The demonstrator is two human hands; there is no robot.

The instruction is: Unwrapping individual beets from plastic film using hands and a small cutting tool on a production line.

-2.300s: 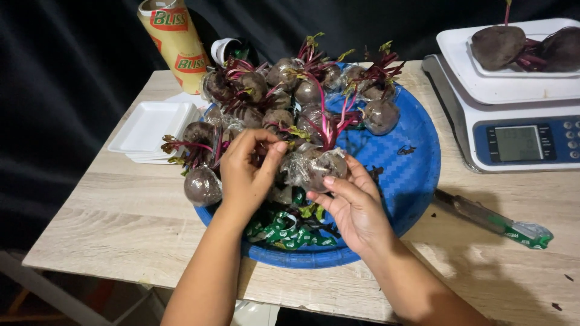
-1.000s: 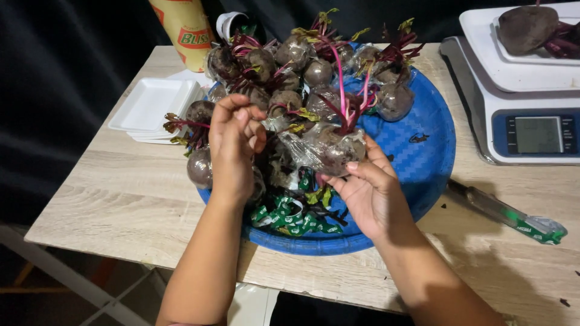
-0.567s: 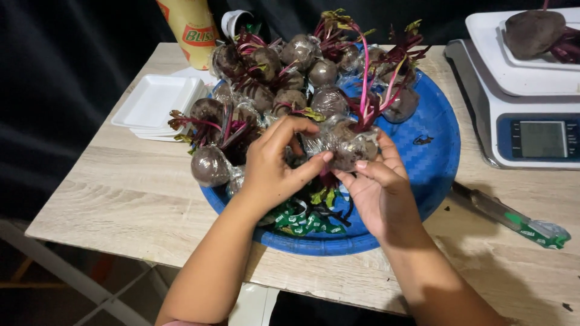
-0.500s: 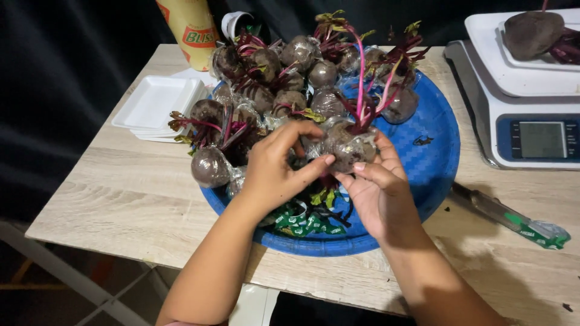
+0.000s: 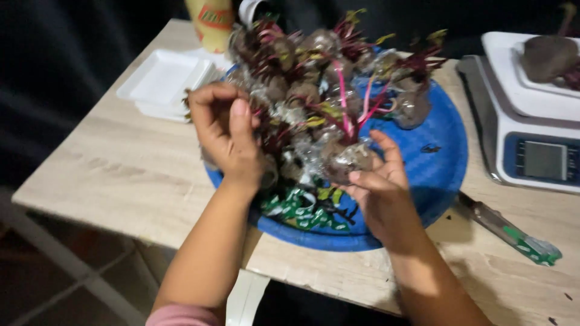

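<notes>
A round blue tray (image 5: pixel 444 154) holds a heap of several dark beetroots (image 5: pixel 302 66) with red stalks, some in clear film. My right hand (image 5: pixel 377 193) grips one film-wrapped beetroot (image 5: pixel 350 160) at the heap's front. My left hand (image 5: pixel 226 133) is raised over the tray's left side, fingers curled and pinched together; whether it pinches clear film is too blurred to tell. A crumpled green and white wrapper (image 5: pixel 302 208) lies on the tray's near edge between my wrists.
A white foam tray (image 5: pixel 163 81) lies at the back left. A yellow cylinder (image 5: pixel 211 24) stands behind it. A white scale (image 5: pixel 531 133) with beetroots (image 5: pixel 547 57) on top sits at the right. A knife (image 5: pixel 504 226) lies on the wooden table (image 5: pixel 109 175).
My left hand has lifted away from the wrapped beetroot toward the left. My right hand keeps the beetroot. The view has moved closer and blurred.
</notes>
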